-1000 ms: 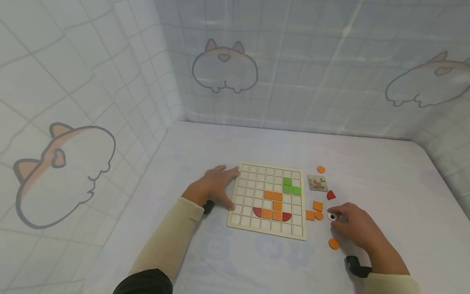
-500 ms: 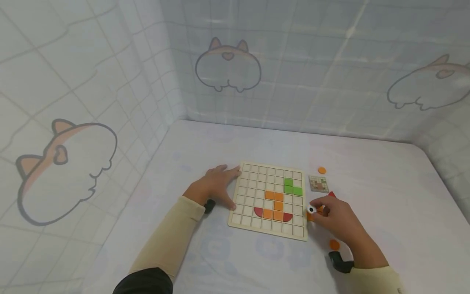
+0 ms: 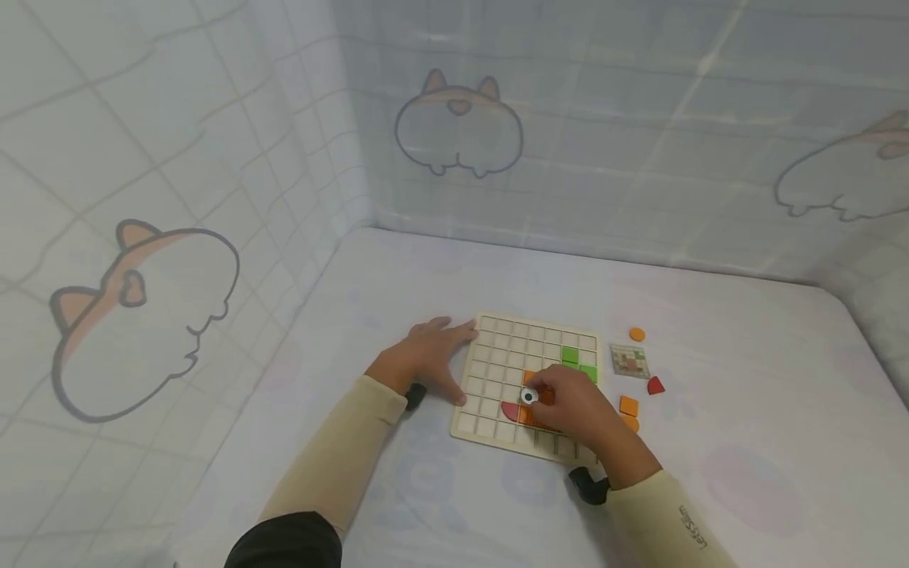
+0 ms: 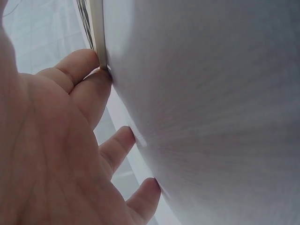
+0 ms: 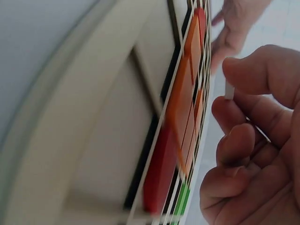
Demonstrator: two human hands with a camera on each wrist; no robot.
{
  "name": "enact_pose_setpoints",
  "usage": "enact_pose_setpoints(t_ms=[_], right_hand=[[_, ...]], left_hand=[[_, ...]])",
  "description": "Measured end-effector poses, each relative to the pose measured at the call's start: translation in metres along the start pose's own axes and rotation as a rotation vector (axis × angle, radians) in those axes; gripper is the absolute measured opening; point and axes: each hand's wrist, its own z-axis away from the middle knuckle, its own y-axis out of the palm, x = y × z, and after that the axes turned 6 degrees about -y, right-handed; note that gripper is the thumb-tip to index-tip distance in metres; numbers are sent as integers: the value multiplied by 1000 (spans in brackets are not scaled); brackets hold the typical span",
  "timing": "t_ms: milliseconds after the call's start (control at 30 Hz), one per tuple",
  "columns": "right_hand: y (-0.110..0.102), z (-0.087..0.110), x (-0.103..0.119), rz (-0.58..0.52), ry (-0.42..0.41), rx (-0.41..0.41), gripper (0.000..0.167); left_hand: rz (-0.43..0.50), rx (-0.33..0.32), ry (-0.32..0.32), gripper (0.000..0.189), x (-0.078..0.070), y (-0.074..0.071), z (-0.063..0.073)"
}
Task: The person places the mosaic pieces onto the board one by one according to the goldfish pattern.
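White black-dotted disc (image 3: 529, 397) pinched by right hand (image 3: 577, 404), seemingly above cream gridded board (image 3: 495, 371), inside edges; left hand (image 3: 426, 356) spread against left edge.

left hand (image 3: 430, 355): thumb and fingers spread | right hand (image 3: 574, 404): pinching, other fingers curled

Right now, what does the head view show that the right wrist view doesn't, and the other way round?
Only the head view: the patterned card, the loose red wedge, the wall drawings, and the eye-like face of the white disc.

Only the right wrist view: that disc's thin edge, and a red piece on the board that the right hand hides from the head view.

Both: the board with its orange pieces and green pieces, the left hand, and the right hand pinching the disc.
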Motion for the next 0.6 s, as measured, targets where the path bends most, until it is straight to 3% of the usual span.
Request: enact_pose_setpoints(t_ms=[167,467,600], right_hand=[[7,-14,11,46,-5,33,23],[10,-22,19,68,11,74,24],[12,-24,20,70,-46,63,24]], left_hand=[[1,-9,23,127,1,-1,-1],[2,-7,3,127,0,2,-4],[-16,-10,8,126,0,2,-4]])
